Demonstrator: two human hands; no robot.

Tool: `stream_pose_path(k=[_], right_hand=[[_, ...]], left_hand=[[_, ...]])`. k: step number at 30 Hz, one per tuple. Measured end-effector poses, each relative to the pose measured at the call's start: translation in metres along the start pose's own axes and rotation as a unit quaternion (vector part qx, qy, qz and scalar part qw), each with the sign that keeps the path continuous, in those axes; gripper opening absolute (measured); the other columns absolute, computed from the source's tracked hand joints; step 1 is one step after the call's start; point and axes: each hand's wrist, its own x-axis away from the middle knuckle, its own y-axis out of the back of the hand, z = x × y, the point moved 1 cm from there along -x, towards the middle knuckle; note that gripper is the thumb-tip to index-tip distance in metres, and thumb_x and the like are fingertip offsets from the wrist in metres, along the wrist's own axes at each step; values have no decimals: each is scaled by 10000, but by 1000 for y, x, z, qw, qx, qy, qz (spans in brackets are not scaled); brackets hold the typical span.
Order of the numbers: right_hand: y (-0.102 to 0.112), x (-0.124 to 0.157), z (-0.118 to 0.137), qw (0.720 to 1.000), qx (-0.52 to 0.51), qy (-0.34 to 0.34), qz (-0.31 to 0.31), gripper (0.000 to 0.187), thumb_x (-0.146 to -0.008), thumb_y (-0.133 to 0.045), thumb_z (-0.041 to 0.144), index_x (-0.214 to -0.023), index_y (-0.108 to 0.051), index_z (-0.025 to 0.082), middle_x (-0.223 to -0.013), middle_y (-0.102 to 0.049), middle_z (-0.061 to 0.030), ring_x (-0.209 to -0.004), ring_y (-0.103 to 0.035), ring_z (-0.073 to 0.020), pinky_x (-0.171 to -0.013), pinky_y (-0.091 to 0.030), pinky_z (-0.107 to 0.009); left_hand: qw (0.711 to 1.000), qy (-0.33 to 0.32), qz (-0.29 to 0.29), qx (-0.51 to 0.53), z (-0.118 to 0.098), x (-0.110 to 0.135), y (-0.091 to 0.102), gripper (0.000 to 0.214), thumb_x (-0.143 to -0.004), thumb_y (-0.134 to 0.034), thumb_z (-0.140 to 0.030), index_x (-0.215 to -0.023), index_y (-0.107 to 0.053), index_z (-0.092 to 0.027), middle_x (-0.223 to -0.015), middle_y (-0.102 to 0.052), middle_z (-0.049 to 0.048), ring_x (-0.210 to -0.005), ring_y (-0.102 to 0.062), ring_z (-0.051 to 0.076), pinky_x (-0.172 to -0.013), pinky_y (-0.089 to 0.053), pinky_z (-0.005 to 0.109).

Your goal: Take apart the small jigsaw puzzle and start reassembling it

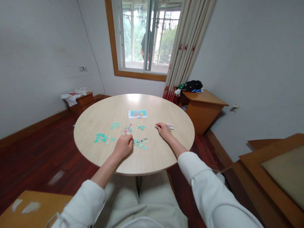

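Jigsaw puzzle pieces lie in several loose groups on a round pale wooden table (99, 110). My right hand (164, 131) pinches a small teal puzzle piece (155, 127) at its fingertips, left of a pile of mixed pieces (171, 127) that it partly covers. With fingers curled, my left hand (123, 145) rests beside a teal and multicoloured group (140, 144); whatever it may hold is hidden. Pink pieces (127, 129) lie just beyond it. Teal groups spread to the left (102, 138), far left (115, 125) and centre (141, 127). A picture sheet (138, 114) lies farther back.
A wooden cabinet (201, 110) with dark cloth on top stands beyond the table's right side. Papers cover a low drawer unit (84, 99) at the left. A wooden chair (280, 171) is at right, a brown box-like surface (35, 205) at lower left. Outside the window stands a person (146, 46).
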Motion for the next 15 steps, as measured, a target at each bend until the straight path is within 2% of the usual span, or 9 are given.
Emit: stream_pose_path(k=[4,11,15], right_hand=[[-2,-4,-3,999,-6,-43,-6,225,-807,-537,161,-984,-675,139,-843,-702,-69,-787,-627,-171,-788,-467,-296],[-5,2,-7,999,26,-9,-45,336,-823,-416,92,-1015,-686,143,-993,-676,-124,-950,-600,-200,-872,-444,-340],[-5,20,-1,998,65,17,-10,352,-822,-398,44,-965,-707,134,-993,-655,-130,-954,-584,-198,-881,-443,-333]], left_hand=[[1000,2,-2,8,0,-1,1,189,-756,-406,-98,-681,-551,-193,-723,-625,62,-740,-565,201,-718,-441,328],[1000,4,-13,10,0,-1,2,189,-751,-409,-100,-675,-554,-196,-712,-620,55,-727,-563,194,-711,-443,325],[1000,9,-14,14,1,-1,1,188,-750,-403,-96,-680,-551,-191,-720,-625,65,-742,-567,200,-717,-445,329]])
